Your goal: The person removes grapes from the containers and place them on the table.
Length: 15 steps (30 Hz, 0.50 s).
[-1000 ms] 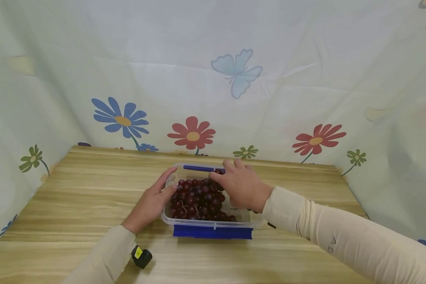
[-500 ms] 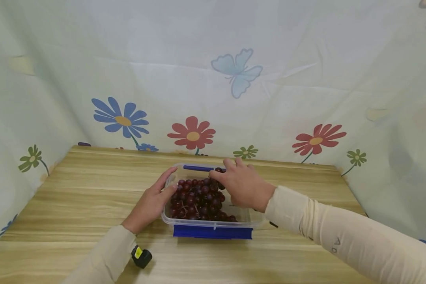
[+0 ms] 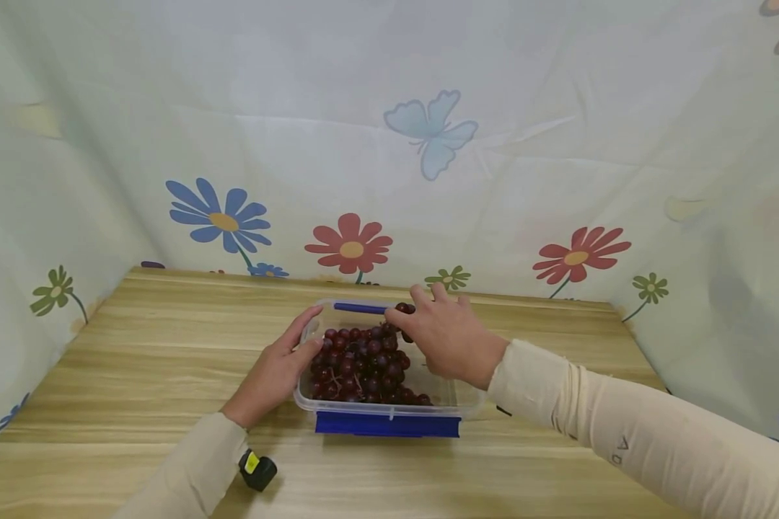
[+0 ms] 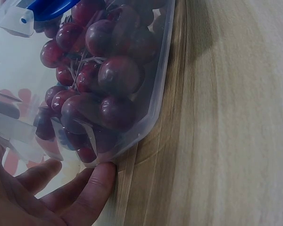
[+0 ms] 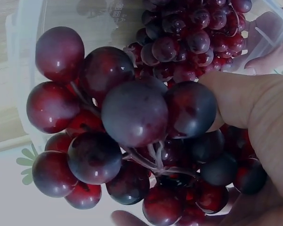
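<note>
A clear plastic box [image 3: 363, 408] with blue side clips stands on the wooden table, a heap of dark red grapes [image 3: 360, 364] filling its left and middle. My left hand [image 3: 275, 371] grips the box's left end, thumb over the rim and fingertips [image 4: 96, 186] against the outer wall. Over the back right of the box, my right hand [image 3: 451, 335] holds a bunch of grapes [image 5: 132, 113]. The thumb lies along one side of this bunch in the right wrist view, with other fingers partly hidden beneath. From the head, the hand covers most of the bunch.
Bare box floor shows at the right inside. Wood-grain table [image 3: 169, 346] surrounds the box. A white curtain [image 3: 337, 144] printed with flowers and a butterfly hangs close behind the table and along both sides. A small black device [image 3: 257, 470] sits at the left wrist.
My right hand has moved slightly up and to the right, and more of the held grapes shows beside its thumb. The left hand and the box have kept their places.
</note>
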{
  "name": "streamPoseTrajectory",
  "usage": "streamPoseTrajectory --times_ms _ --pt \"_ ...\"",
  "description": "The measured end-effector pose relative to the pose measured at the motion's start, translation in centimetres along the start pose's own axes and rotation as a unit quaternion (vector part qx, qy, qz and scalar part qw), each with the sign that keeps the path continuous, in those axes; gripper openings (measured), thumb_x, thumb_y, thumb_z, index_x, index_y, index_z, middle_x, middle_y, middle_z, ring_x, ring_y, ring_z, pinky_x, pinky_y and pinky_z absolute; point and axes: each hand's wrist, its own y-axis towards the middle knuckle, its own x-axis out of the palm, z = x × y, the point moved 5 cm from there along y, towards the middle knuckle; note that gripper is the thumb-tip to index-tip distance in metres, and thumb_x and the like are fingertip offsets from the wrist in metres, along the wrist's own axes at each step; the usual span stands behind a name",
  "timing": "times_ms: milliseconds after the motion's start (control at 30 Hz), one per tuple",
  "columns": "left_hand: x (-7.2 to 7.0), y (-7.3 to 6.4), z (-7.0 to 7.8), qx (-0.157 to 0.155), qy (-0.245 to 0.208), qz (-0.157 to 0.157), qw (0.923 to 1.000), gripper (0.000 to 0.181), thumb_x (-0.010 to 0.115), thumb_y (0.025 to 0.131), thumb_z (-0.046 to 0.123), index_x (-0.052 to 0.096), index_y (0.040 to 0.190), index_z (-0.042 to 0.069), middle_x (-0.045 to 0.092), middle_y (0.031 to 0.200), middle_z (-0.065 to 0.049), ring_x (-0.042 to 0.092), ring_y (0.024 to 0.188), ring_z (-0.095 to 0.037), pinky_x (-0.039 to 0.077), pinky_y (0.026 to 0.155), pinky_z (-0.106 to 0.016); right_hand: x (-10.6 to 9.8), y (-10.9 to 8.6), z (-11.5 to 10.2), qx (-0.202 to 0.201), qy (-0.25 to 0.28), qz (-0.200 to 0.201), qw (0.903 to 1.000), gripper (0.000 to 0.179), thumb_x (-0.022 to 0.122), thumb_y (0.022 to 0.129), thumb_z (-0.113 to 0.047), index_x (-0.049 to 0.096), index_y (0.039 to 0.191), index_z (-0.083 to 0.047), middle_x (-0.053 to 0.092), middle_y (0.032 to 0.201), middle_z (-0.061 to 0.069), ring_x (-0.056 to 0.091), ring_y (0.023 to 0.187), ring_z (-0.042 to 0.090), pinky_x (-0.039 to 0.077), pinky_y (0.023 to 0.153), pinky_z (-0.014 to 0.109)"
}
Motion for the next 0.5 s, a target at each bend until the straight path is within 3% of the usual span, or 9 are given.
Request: streamPoseTrajectory --times_ms 233,500 --pt "0.04 -0.11 -0.10 0.000 0.001 0.003 1.0000 0.054 0.038 0.111 0.052 0.021 0.163 0.049 0.028 0.173 -0.013 0.030 0.157 -0.046 0.030 0.119 -0.071 -0.05 -0.09 -0.09 -0.019 0.001 0.009 0.9998 0.067 0.087 0.081 -0.013 0.057 0.140 -0.022 0.059 0.127 0.019 0.059 0.109 0.039 0.062 0.058 0.038" --pt "0.02 -0.15 -0.03 0.000 0.001 0.004 1.0000 0.054 0.038 0.112 0.049 0.021 0.163 0.048 0.028 0.172 -0.014 0.032 0.156 -0.046 0.031 0.119 -0.071 0.01 -0.24 -0.06 -0.015 -0.030 0.012 0.9994 0.060 0.081 0.088 -0.012 0.057 0.141 -0.027 0.058 0.129 0.018 0.059 0.114 0.040 0.061 0.053 0.038"
